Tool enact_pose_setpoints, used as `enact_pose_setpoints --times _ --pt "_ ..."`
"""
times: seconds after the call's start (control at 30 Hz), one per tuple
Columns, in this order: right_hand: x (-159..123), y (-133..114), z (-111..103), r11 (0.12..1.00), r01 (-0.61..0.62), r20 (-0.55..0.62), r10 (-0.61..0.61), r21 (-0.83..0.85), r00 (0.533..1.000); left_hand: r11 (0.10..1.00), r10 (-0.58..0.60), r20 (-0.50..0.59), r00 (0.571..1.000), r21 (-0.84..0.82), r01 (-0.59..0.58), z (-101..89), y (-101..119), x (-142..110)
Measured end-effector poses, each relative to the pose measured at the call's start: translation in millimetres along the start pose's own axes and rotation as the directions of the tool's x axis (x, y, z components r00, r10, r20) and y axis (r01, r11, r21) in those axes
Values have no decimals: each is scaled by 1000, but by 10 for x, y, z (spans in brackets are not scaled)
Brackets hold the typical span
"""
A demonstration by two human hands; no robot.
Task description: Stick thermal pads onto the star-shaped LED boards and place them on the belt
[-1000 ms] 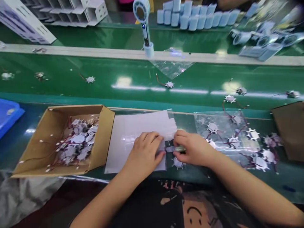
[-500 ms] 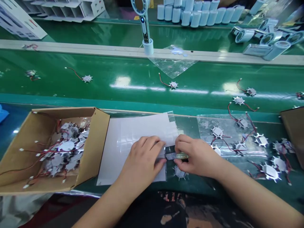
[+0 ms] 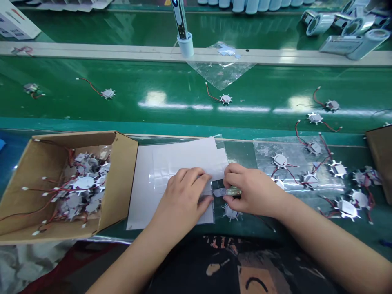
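Observation:
My left hand lies on a white sheet of small square stickers, its fingers curled down at the sheet's right edge. My right hand is closed in a pinch on a small metal tool, whose tip meets a small sticker at that edge. Just below the two hands a white star-shaped round part lies on the green bench. A brown cardboard box to the left holds several such parts with red wires.
More star-shaped parts with red wires lie on a clear film to the right. Single parts are spread along the green conveyor belt behind. A small handheld fan's stand and pale blue cylinders are at the back. Another cardboard box stands far right.
The view has tilted downward, so everything sits higher in frame. Both hands stay at the sheet's right edge, barely moved.

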State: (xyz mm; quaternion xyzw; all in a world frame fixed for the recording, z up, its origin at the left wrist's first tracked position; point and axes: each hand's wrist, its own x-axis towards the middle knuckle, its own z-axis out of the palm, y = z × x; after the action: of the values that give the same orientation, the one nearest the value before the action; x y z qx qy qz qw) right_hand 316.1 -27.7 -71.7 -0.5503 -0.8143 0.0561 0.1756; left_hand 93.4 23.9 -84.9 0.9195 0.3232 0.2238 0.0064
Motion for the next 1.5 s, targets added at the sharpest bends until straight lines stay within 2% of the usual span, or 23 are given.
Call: enact_pose_setpoints --times 0.4,0.8,0.93,1.0,1.07,1.13,1.2,1.27,1.33,1.37,1.43,1.5 --pt "18 -13 -7 1000 -6 -18 6 12 1000 1000 3 18 1000 -8 -3 24 37 -11" --pt "8 -21 13 1000 1 -35 -1 -3 999 992 -40 86 996 124 29 -35 117 62" --pt "-85 -5 -63 996 30 -84 -38 -89 996 988 -57 87 995 146 44 -45 155 86" --pt "-181 41 -156 984 -8 -131 -16 -180 991 987 -82 99 992 149 66 -55 166 100" --pt "-291 92 -253 960 -108 -172 64 -258 983 985 -115 123 986 143 97 -69 168 117" --pt "-385 107 -303 920 -218 -249 139 -326 958 985 -141 149 979 116 124 -85 156 137" --pt "-445 59 -273 890 -264 -349 130 -371 928 985 -167 171 971 63 159 -99 126 161" --pt "-465 -38 -166 905 -170 -348 25 -391 937 981 -186 182 965 -15 192 -110 80 188" --pt "-457 -136 -28 927 -1 -230 -92 -376 969 969 -208 188 960 -94 228 -119 26 209" --pt "-450 -173 31 933 43 -180 -114 -357 977 961 -217 189 958 -133 244 -126 -1 213" --pt "-445 -221 103 948 48 -143 -98 -315 985 939 -240 190 952 -204 277 -149 -42 201" --pt "-460 -254 107 976 13 -190 -55 -216 980 919 -236 167 957 -280 276 -189 -53 161"
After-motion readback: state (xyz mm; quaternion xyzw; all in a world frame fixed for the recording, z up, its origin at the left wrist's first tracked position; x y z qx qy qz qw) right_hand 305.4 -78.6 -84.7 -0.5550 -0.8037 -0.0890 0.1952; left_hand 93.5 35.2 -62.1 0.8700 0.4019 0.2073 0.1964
